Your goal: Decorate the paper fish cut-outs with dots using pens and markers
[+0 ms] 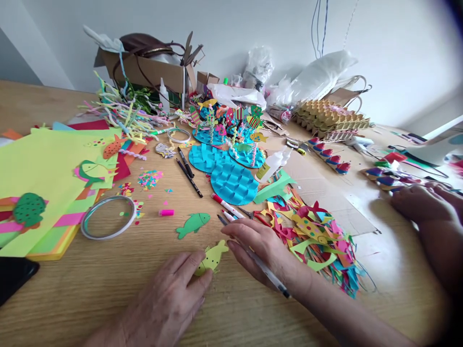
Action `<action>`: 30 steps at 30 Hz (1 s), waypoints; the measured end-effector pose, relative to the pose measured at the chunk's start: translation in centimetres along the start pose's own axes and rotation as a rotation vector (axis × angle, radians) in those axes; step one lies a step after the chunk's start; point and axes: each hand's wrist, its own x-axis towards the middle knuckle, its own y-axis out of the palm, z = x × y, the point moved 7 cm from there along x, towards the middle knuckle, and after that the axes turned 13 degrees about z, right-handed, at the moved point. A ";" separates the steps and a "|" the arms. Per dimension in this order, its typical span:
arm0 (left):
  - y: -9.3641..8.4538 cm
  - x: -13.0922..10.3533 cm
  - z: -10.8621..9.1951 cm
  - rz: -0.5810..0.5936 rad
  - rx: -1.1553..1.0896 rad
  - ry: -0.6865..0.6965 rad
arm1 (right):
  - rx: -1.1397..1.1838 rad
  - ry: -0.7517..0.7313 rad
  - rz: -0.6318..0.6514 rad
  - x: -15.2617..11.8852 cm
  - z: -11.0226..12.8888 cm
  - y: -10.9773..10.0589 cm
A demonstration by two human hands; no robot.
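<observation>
Left grip point(175, 284): our thumb and fingers pinch the yellow-green paper fish point(216, 256) at its head end, low at the worktop point(119, 284); we cannot tell whether it lies fully flat.
Right grip point(262, 246): our fingers close around a clear-barrelled pen point(265, 270), just beside the fish's tail.
Fish's feel: we judge it very light, thin and bendy, easily creased or torn at the narrow tail.
Fish's hold: we do best with light pressure on the broad body, clear of the black dots, whose ink may smear.
Pen's feel: probably stiff, light and smooth; we take it along the barrel.
Green paper fish point(193, 225): flat beyond our left grip, untouched.
Paper scraps point(321, 236): heaped beyond our right grip, likely loose and shifting.
</observation>
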 end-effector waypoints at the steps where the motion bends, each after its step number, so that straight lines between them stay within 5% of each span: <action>1: -0.1 0.0 0.0 -0.005 0.002 0.005 | 0.076 0.054 -0.001 -0.2 -0.1 0.0; 7: 0.2 -0.1 0.0 -0.003 -0.006 0.013 | 0.426 0.324 0.048 -1.5 -0.5 1.3; 20: 0.2 -0.2 -0.2 -0.032 0.050 0.016 | 0.445 0.283 0.002 -2.8 -0.3 3.8; 25: 0.0 -0.2 -0.2 -0.005 0.059 0.023 | 0.264 0.246 0.002 -1.6 -1.0 2.1; 30: -0.1 -0.2 0.0 -0.027 0.072 0.029 | -0.212 0.030 0.136 1.8 -1.3 1.3</action>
